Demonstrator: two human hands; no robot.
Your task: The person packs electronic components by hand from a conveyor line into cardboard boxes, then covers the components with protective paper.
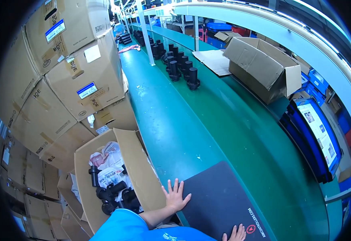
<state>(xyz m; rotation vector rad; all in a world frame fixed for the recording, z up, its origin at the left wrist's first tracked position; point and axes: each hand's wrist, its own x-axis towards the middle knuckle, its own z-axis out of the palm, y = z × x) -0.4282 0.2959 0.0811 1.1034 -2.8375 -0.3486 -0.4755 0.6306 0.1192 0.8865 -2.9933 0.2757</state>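
Note:
A dark grey mat (215, 193) lies over the near end of the green workbench (163, 136). My left hand (175, 197) rests at the mat's left edge, open, fingers spread, thumb on the mat, holding nothing. At the lower edge of the view, my right hand (235, 233) lies on the mat with its fingers apart; the rest of it is cut off. To the left of my left arm stands an open cardboard box (137, 160). Inside it are several black plastic cylindrical parts (117, 187) and crumpled white plastic bags (110, 160).
Several black cylindrical parts (174, 69) stand upright farther along the green surface. An open carton (256, 60) and flat cardboard (211, 62) lie beyond, right. A blue-framed display board (316, 134) leans at the right. Stacked cartons (63, 80) fill the left; a white post (144, 34) rises ahead.

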